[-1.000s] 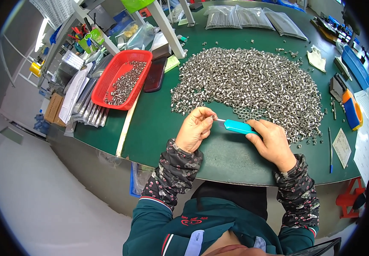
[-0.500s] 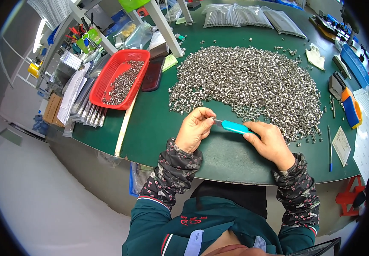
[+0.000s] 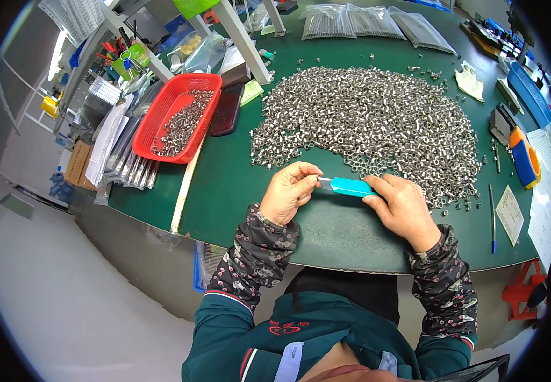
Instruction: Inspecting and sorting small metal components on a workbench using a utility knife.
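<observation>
My right hand [image 3: 403,207] is closed round a turquoise utility knife [image 3: 350,186], its blade pointing left. With thumb and forefinger, my left hand [image 3: 287,193] pinches a small metal ring [image 3: 319,179], mostly covered by the fingertips. The blade [image 3: 326,183] meets the ring at those fingertips; whether it sits inside the ring or against its edge is too small to tell. Just beyond both hands spreads a big heap of small silvery metal rings [image 3: 364,114]. Left of it, a red plastic basket [image 3: 140,141] contains more of the same kind.
A dark phone-like slab [image 3: 226,113] lies beside the basket. Stacked bagged papers [image 3: 115,156] flank it on the left. At right are a pen [image 3: 493,219], a paper card [image 3: 510,216], an orange-and-blue tool [image 3: 526,162] and a blue tray [image 3: 530,95]. Plastic bags [image 3: 355,24] lie at the back.
The knife has rolled a little in my right hand, so more of the blade's flat side shows. My left hand still pinches the ring in nearly the same place.
</observation>
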{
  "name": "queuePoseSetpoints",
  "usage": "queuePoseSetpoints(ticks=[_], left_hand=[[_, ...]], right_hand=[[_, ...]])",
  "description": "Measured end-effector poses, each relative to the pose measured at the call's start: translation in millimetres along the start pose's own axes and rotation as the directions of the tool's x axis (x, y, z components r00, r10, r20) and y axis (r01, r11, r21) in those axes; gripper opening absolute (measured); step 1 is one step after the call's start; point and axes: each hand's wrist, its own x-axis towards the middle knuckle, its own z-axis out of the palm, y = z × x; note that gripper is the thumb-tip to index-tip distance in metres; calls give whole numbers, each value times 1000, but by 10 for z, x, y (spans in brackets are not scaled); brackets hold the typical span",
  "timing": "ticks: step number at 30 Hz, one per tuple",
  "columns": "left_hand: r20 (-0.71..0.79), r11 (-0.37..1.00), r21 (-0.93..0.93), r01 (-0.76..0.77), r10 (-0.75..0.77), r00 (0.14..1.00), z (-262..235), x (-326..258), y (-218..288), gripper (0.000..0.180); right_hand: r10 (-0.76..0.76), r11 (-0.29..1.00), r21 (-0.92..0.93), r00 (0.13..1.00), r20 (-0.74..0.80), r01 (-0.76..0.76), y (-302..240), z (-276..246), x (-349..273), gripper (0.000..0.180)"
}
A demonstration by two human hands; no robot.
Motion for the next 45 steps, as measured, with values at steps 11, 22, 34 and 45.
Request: queuePoseSetpoints(ticks=[11,22,34,45], left_hand=[[34,998,-19,52,-52,998,-40,7,8,11],[32,988,-123,94,-91,995,-21,5,3,11],[-16,958,-281,54,-61,998,-104,62,2,15],[-23,928,-363,89,-105,994,-66,46,14,21]], right_hand=[[-103,984,-154,992,-74,91,-17,-18,12,24],[-228,947,-260,965,-131,188,16,-58,39,28],[-220,927,-320,975,-37,197,-96,-49,-30,30],[-224,933,-271,972,74,235,-48,-32,-72,24]])
